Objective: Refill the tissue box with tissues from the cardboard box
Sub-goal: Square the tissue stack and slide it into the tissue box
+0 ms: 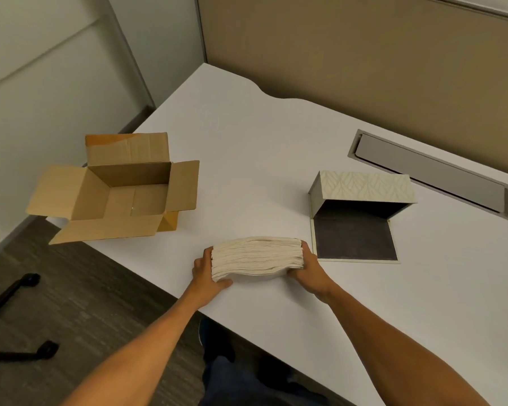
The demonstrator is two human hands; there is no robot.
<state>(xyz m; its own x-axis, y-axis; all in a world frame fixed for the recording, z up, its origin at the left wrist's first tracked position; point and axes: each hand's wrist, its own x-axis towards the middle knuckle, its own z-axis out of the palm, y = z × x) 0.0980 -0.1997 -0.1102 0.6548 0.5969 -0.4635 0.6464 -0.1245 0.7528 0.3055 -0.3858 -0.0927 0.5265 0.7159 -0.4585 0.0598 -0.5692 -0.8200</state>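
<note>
A stack of tissues (256,258) sits low in the centre of the frame, gripped from both ends by the person's two hands. The left hand (207,271) presses against the stack's left end, fingers curled over the far side and thumb tucked along the near bottom edge. The right hand (307,269) clamps the right end in the same way, fingers wrapped round the far corner. The stack bows slightly in the middle, and its underside appears to rest on or just above the white counter (261,171); which of the two cannot be told.

At the left of the frame, the cardboard box (129,191) stands open at the counter's edge, all four flaps splayed outward, with the near-left flaps hanging past the edge over the floor. Its interior looks bare down to the bottom panel.

To the right of the stack, just beside the right hand, the tissue box (364,194) lies open on the counter. Its pale leaf-patterned shell faces up and toward the back, while a dark-lined flap (355,238) lies flat on the counter toward the viewer, showing a dark interior.

Behind the tissue box, in the right part of the frame, a grey cable slot cover (431,174) is set into the counter. A tan partition (364,54) rises behind it.
</note>
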